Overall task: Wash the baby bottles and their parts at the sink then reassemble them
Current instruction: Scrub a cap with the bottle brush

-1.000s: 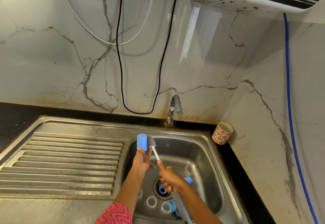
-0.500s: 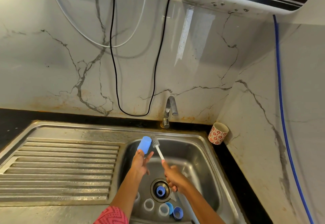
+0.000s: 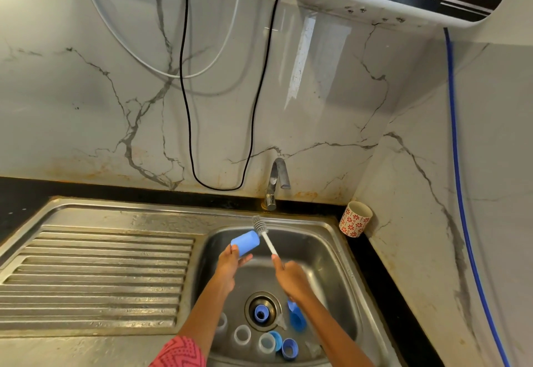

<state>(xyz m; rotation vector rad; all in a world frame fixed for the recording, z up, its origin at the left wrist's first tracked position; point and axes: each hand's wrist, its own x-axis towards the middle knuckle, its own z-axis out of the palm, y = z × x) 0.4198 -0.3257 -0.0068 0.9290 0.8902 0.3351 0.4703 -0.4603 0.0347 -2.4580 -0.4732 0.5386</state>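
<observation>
With our left hand point(image 3: 230, 265) pinching the blue cap point(image 3: 245, 243) and right hand point(image 3: 291, 278) gripping the brush point(image 3: 264, 235), we should scrub inside steadily.

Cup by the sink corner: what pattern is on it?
White cup with red flowers, seen in the head view.

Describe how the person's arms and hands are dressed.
Both forearms are bare, and so are the left hand and the right hand: no gloves, rings, bangles or watch show. Only the left arm shows clothing, a pink sleeve with a dark zigzag pattern, at the frame's bottom edge.
</observation>
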